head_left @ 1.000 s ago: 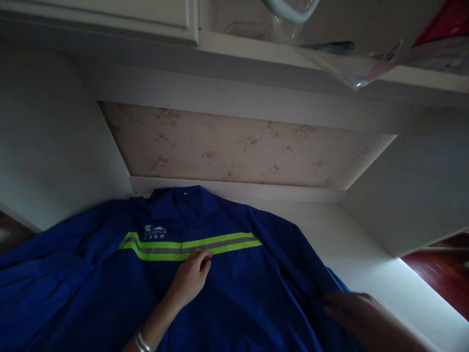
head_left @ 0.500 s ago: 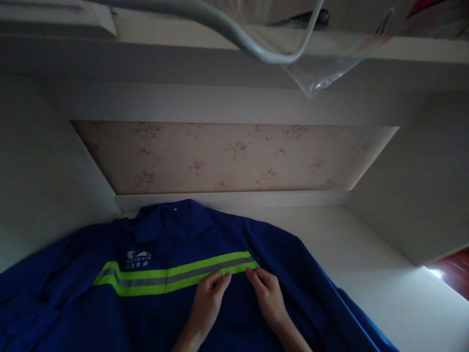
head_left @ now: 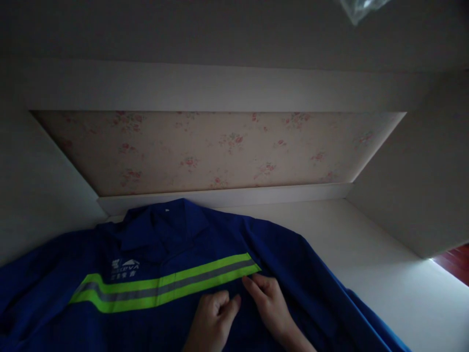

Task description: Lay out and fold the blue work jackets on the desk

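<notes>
A dark blue work jacket (head_left: 220,234) lies spread out, collar away from me, with white print on one side of the chest. Across the chest runs a lime-yellow reflective band (head_left: 194,286) with a grey middle stripe. My left hand (head_left: 214,318) is closed on the jacket cloth below the band, thumb against curled fingers. Just under the band's right end, my right hand (head_left: 269,303) pinches the cloth between thumb and fingers. The pinched folds themselves are mostly hidden by the fingers.
The jacket rests on a white surface (head_left: 311,220) inside a recess. Behind it is a flowered panel (head_left: 227,151). Side walls (head_left: 421,186) stand left and right. A dark overhang (head_left: 183,34) spans the top, with a clear plastic bag corner (head_left: 361,9) hanging there.
My view has tipped down and closer, so the white cable has left the picture. My left hand has moved down from the band; my right hand sits slightly lower too.
</notes>
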`<state>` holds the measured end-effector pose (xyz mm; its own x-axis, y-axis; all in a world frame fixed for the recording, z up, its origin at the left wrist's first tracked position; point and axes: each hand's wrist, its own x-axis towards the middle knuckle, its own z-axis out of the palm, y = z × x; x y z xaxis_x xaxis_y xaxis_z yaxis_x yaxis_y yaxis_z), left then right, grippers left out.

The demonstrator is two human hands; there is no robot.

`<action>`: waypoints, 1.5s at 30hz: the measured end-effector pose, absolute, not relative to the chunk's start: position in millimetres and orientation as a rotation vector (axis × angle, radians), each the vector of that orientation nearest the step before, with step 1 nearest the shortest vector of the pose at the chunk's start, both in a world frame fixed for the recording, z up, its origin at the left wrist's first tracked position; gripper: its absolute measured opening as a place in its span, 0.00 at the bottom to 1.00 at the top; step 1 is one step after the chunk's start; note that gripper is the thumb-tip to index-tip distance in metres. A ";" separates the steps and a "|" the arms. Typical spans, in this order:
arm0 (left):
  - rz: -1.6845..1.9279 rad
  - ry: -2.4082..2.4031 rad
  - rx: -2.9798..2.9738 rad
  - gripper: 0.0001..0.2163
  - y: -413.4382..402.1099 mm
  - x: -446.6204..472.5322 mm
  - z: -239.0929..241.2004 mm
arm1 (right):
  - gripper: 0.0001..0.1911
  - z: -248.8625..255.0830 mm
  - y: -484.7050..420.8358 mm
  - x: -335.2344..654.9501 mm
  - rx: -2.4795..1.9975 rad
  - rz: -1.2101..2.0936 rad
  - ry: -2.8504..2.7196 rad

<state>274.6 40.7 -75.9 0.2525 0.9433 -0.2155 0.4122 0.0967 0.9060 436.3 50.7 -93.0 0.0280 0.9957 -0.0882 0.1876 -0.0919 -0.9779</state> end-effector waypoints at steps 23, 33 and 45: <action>0.570 1.308 1.596 0.22 33.2 278.5 -70.2 | 0.29 -90.9 50.1 434.3 -1.434 1.144 -1.373; 0.546 1.315 1.634 0.21 33.2 278.3 -70.2 | 0.28 -91.3 47.8 434.7 -1.424 1.158 -1.372; 0.496 1.343 1.704 0.21 31.6 279.3 -69.3 | 0.27 -94.1 48.2 435.3 -1.423 1.147 -1.387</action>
<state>279.3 31.6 -69.3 0.3344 0.9200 -0.2044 0.5663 -0.0229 0.8239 435.3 48.2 -94.1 -0.0228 0.9978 -0.0620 0.2484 -0.0544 -0.9671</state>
